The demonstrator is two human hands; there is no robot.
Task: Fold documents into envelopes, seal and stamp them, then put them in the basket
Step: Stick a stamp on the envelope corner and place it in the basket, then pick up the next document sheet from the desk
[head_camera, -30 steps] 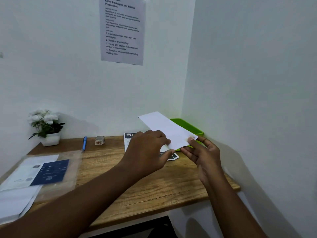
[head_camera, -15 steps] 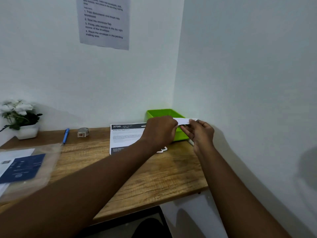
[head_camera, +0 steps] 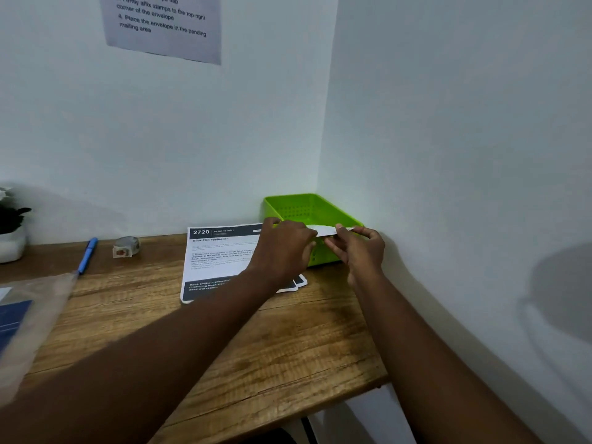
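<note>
Head view: the white envelope point(head_camera: 326, 230) is flat over the green basket point(head_camera: 312, 209) at the table's far right corner; left hand point(head_camera: 285, 248) and right hand point(head_camera: 362, 248) each pinch it.

We see a wooden desk point(head_camera: 262, 347) carrying a green basket point(head_camera: 290, 206) in its far right corner. Just left of the basket lie printed sheets point(head_camera: 221, 254); further left, a tape roll point(head_camera: 126, 246), a blue pen point(head_camera: 87, 254), a white plant pot point(head_camera: 11, 248) and a plastic sleeve point(head_camera: 28, 315).
</note>
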